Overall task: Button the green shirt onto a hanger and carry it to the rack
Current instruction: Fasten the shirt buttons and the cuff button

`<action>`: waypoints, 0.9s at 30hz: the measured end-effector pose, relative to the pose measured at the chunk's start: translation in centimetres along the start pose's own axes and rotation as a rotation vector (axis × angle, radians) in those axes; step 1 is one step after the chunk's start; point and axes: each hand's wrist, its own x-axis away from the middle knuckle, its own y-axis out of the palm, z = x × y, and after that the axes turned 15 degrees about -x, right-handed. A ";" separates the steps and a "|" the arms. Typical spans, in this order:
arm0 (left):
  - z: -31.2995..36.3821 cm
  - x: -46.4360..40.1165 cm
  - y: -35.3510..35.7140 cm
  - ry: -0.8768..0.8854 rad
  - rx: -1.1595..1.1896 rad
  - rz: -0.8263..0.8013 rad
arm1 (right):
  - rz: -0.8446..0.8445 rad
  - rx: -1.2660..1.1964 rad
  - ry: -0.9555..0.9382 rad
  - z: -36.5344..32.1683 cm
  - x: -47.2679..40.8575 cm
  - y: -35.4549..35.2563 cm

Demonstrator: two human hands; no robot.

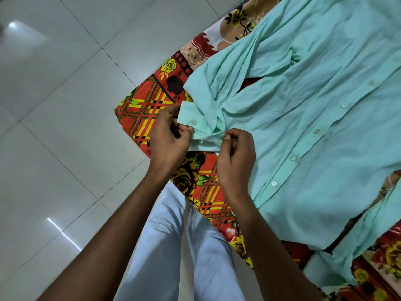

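The light green shirt lies spread on the bed, front up, with a row of white buttons down its placket. One sleeve is folded toward the bed's edge, and its cuff carries a white button. My left hand pinches the cuff's outer end. My right hand pinches the cuff's other end, close to the shirt's body. A dark strip that may be part of a hanger shows at a gap near the shirt's lower right; I cannot tell for sure.
The bed has a red, yellow and black floral and plaid sheet. Its edge runs diagonally across the view. White glossy floor tiles fill the left side. My legs in pale trousers stand against the bed's edge.
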 end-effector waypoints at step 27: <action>-3.0 -2.5 -2.0 0.709 -0.502 -0.196 | -0.396 0.418 -0.433 1.2 -2.3 -0.2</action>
